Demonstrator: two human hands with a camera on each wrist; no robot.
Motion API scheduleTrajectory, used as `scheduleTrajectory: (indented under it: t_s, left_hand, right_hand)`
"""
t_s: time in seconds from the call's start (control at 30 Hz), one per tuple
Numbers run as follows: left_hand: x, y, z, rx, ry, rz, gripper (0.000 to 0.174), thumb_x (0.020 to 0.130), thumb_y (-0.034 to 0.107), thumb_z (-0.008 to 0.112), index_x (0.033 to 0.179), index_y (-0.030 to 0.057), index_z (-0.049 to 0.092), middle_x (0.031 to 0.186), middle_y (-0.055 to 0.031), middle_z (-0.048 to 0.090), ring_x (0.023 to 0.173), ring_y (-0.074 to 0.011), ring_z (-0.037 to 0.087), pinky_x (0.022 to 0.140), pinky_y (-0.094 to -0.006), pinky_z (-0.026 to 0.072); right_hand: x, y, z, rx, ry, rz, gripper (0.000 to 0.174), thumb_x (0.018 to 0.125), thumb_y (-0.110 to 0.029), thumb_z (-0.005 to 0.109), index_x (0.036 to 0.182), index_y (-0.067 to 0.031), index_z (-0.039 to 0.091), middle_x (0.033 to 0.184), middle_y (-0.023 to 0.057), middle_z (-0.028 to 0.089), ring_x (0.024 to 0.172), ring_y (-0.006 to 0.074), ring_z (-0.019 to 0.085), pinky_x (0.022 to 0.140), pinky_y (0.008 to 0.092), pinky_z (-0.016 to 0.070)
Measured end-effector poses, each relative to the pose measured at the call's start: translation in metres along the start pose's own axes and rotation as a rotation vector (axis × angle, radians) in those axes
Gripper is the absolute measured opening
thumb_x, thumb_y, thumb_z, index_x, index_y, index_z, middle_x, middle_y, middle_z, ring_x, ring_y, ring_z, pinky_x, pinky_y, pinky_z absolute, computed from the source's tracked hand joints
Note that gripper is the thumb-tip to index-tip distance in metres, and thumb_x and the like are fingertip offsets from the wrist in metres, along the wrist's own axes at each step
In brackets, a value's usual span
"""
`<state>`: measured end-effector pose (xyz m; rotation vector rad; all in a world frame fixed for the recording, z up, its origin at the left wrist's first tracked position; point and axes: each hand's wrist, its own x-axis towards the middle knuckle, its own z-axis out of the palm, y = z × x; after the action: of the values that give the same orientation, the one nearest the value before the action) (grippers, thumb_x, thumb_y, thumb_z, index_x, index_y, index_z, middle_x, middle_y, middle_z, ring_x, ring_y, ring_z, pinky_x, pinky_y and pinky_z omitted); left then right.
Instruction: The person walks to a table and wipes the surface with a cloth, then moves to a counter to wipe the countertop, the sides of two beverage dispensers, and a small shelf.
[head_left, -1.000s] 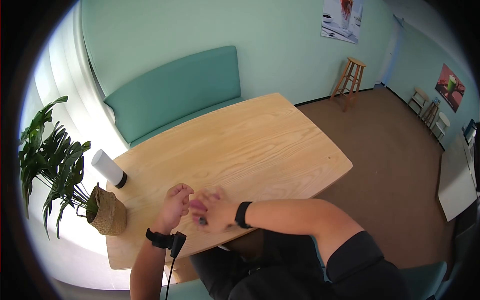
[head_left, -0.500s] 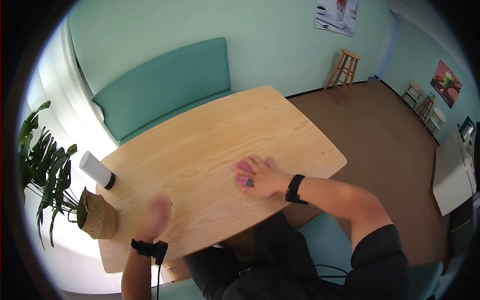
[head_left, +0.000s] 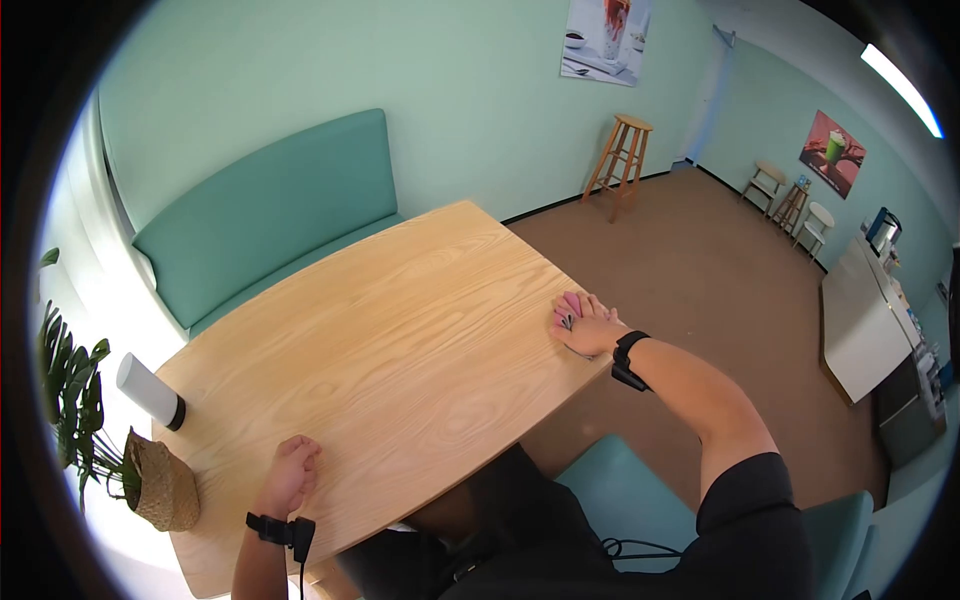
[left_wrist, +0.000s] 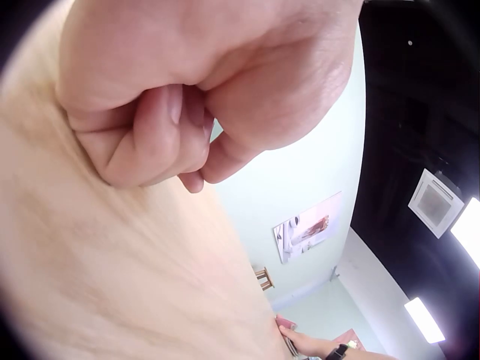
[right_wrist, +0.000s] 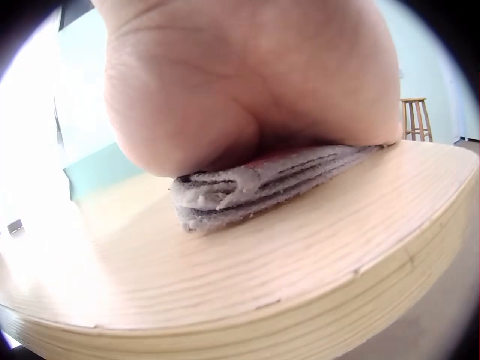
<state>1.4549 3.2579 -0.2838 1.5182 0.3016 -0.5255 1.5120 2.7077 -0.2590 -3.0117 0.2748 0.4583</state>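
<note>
At the table's right end in the head view, my right hand (head_left: 592,332) lies with fingers spread over a pink and grey cloth (head_left: 573,303). The right wrist view has the palm (right_wrist: 255,82) pressing on the folded cloth (right_wrist: 232,191), whose grey layered edge rests flat on the wood near the table's rim. My left hand (head_left: 289,480) is near the table's front left, fingers curled in and holding nothing. Its curled fingers (left_wrist: 154,139) fill the upper part of the left wrist view, close to the tabletop (left_wrist: 150,262).
A white cylinder with a black base (head_left: 150,391) and a woven plant pot (head_left: 163,487) stand at the table's left end. Behind the table runs a green bench (head_left: 270,215). A teal chair (head_left: 625,500) is at the near right side, with a black cable on it.
My right hand and the cloth have moved from beside the left hand, rightward across the table to its right end. The left hand has drawn away leftward. The head view has turned right.
</note>
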Motion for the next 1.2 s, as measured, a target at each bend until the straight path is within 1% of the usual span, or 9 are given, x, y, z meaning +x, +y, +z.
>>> scheduleTrajectory:
  t_s: [0.23,0.47,0.63,0.73,0.77,0.87,0.97,1.07,1.2]
  left_hand:
    - [0.003,0.000,0.002,0.006,-0.005,-0.007,0.012,0.096,0.014,0.054,0.086,0.0065,0.053,0.060,0.0045,0.038,0.040,-0.0051,0.031,0.035,-0.0226,0.0215]
    - [0.006,-0.005,0.003,0.097,0.083,-0.022,0.013,0.096,0.013,0.054,0.085,0.0054,0.054,0.058,0.0032,0.041,0.039,-0.0066,0.032,0.035,-0.0244,0.0233]
    - [0.007,0.029,0.021,-0.053,0.130,-0.288,0.012,0.094,0.006,0.053,0.082,0.0079,0.054,0.058,0.0039,0.039,0.043,-0.0062,0.033,0.039,-0.0239,0.0218]
    - [0.014,0.032,0.015,-0.092,0.089,-0.387,0.013,0.093,0.005,0.054,0.081,0.0081,0.055,0.056,0.0043,0.037,0.042,-0.0060,0.030,0.038,-0.0244,0.0204]
    - [0.014,0.031,0.013,-0.109,0.107,-0.403,0.015,0.093,0.006,0.054,0.078,0.0079,0.055,0.055,0.0043,0.036,0.041,-0.0060,0.029,0.038,-0.0243,0.0191]
    - [0.013,0.017,0.003,-0.049,0.066,-0.344,0.012,0.098,0.021,0.059,0.095,0.0096,0.058,0.058,0.0057,0.041,0.043,-0.0040,0.031,0.038,-0.0186,0.0252]
    - [0.017,0.033,0.011,-0.188,0.116,-0.480,0.015,0.094,0.010,0.055,0.079,0.0095,0.054,0.054,0.0058,0.033,0.041,-0.0054,0.027,0.038,-0.0234,0.0187]
    - [0.026,0.057,0.037,-0.251,0.387,-0.470,0.013,0.096,0.014,0.054,0.083,0.0116,0.054,0.053,0.0082,0.028,0.040,-0.0044,0.024,0.037,-0.0226,0.0184]
    - [0.060,0.106,0.076,-0.560,0.362,-0.354,0.012,0.097,0.018,0.052,0.087,0.0106,0.054,0.054,0.0077,0.027,0.041,-0.0045,0.024,0.038,-0.0233,0.0186]
  right_hand:
    - [0.046,-0.008,-0.014,0.017,-0.021,-0.014,0.074,0.094,-0.065,0.033,0.155,-0.0253,0.017,0.163,0.0179,0.004,0.150,0.0374,0.002,0.112,0.0688,0.0105]
    - [0.175,-0.038,-0.046,0.013,-0.047,-0.091,0.077,0.093,-0.065,0.037,0.156,-0.0263,0.015,0.163,0.0165,0.000,0.151,0.0345,-0.003,0.113,0.0679,0.0097]
    - [0.289,-0.082,-0.079,-0.069,-0.120,-0.129,0.078,0.093,-0.067,0.037,0.156,-0.0291,0.012,0.164,0.0104,-0.001,0.151,0.0308,-0.003,0.115,0.0641,0.0095]
    - [0.349,-0.104,-0.093,-0.014,-0.051,-0.106,0.078,0.093,-0.067,0.037,0.156,-0.0296,0.013,0.164,0.0081,-0.001,0.151,0.0295,-0.002,0.116,0.0634,0.0094]
    - [0.363,-0.111,-0.100,-0.008,-0.053,-0.118,0.076,0.093,-0.066,0.037,0.156,-0.0319,0.013,0.165,0.0063,-0.001,0.152,0.0291,0.000,0.117,0.0622,0.0091]
    - [0.409,-0.122,-0.101,-0.039,-0.038,-0.124,0.076,0.093,-0.066,0.037,0.156,-0.0317,0.013,0.165,0.0064,0.000,0.151,0.0294,0.000,0.117,0.0622,0.0087]
    - [0.410,-0.125,-0.108,-0.027,-0.019,-0.184,0.076,0.093,-0.062,0.036,0.157,-0.0252,0.015,0.164,0.0097,0.002,0.151,0.0310,0.001,0.116,0.0641,0.0093]
    - [0.359,-0.102,-0.096,-0.032,0.059,-0.340,0.070,0.094,-0.057,0.036,0.154,-0.0209,0.026,0.161,0.0172,0.012,0.149,0.0349,0.007,0.113,0.0671,0.0121]
    - [0.236,-0.044,-0.078,-0.061,0.216,-0.656,0.063,0.094,-0.050,0.041,0.148,-0.0163,0.040,0.154,0.0216,0.027,0.143,0.0394,0.020,0.109,0.0693,0.0178]
